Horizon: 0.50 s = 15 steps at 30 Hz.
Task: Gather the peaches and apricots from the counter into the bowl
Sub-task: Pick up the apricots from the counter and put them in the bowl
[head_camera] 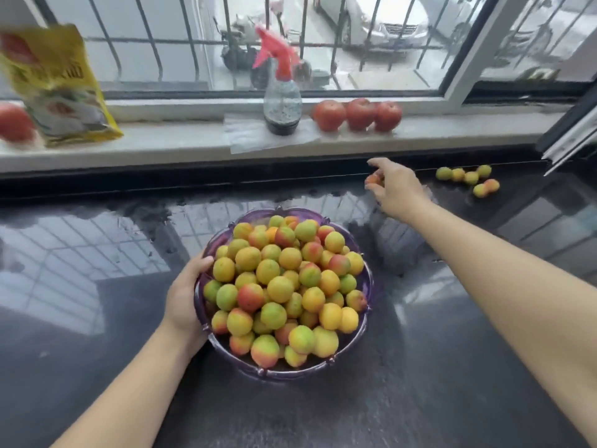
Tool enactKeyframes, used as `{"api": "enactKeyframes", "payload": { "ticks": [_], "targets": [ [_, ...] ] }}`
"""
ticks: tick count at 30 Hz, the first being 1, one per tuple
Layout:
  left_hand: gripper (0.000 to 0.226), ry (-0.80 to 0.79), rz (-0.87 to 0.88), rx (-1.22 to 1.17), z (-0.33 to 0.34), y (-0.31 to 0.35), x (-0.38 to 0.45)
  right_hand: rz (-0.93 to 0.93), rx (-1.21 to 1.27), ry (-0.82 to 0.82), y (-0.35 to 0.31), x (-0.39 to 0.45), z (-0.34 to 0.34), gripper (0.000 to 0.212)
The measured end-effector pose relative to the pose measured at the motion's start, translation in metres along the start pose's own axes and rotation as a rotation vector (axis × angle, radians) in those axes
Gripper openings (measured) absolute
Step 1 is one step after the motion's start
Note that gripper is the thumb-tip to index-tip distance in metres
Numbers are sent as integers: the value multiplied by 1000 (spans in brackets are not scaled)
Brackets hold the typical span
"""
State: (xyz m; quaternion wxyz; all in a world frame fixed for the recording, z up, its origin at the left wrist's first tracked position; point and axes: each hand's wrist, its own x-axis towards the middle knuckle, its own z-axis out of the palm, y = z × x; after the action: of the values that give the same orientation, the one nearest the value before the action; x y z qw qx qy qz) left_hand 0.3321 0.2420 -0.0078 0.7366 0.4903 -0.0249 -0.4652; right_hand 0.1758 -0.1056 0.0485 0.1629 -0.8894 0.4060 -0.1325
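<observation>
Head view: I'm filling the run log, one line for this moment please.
left hand holds bowl rim | right hand pinches apricot | loose fruit on counter

Glossy dark stone counter (420,367); translucent purple plastic bowl (323,371); matt-skinned fruit (280,288).

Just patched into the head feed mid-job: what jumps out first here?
The purple bowl at centre, heaped with yellow, green and red fruit, on the wet dark counter; the left hand grips its rim. The right hand reaches past the bowl, pinching one small fruit. A loose cluster of fruit lies further right on the counter, and a red-topped spray bottle stands on the sill beside three tomatoes.
</observation>
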Motion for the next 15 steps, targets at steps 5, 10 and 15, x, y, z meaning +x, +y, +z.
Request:
{"api": "enactKeyframes", "payload": {
  "ticks": [5, 10, 15],
  "targets": [
    [42, 157, -119, 134, 16, 11, -44, -68, 299, -111, -33, -64, -65, 20],
    [43, 232, -139, 192, 16, 5, -84, 81, 482, -207, -59, -137, -84, 32],
    [40, 302, -210, 240, 26, 10, -106, 232, 682, -261, -80, -187, -69, 39]
  ]
}}
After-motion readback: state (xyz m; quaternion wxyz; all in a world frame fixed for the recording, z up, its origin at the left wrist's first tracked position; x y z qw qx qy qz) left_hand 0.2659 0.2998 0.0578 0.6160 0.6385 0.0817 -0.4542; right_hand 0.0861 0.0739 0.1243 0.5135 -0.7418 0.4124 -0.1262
